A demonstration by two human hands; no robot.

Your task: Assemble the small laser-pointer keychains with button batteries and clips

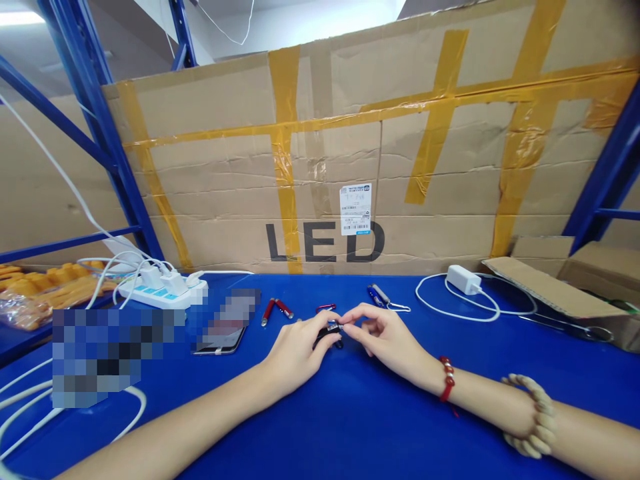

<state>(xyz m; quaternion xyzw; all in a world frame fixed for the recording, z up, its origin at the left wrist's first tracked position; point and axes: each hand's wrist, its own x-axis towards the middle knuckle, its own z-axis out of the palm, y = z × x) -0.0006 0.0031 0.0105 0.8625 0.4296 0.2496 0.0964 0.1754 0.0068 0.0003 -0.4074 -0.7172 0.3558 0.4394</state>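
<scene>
My left hand (pixel 303 341) holds a small black cylinder with a silver end (pixel 327 330) between thumb and fingers. The fingertips of my right hand (pixel 383 333) pinch its silver end, so the two hands meet at it. Part of a dark loop shows just beneath the fingers. Behind my left hand lies a red carabiner clip (pixel 326 308), partly covered. Two small red cylinders with silver ends (pixel 277 310) rest to the left. Beyond my right hand are a blue and a silver cylinder (pixel 379 295), beside a silver carabiner clip (pixel 399 307).
A phone (pixel 229 323) and a white power strip (pixel 163 290) with cables are on the left, near a pixelated area. At right lie a white charger (pixel 464 280), scissors-like metal tool (pixel 595 333) and open cardboard box (pixel 550 287). Taped cardboard (pixel 330 160) stands behind the blue table (pixel 340 427).
</scene>
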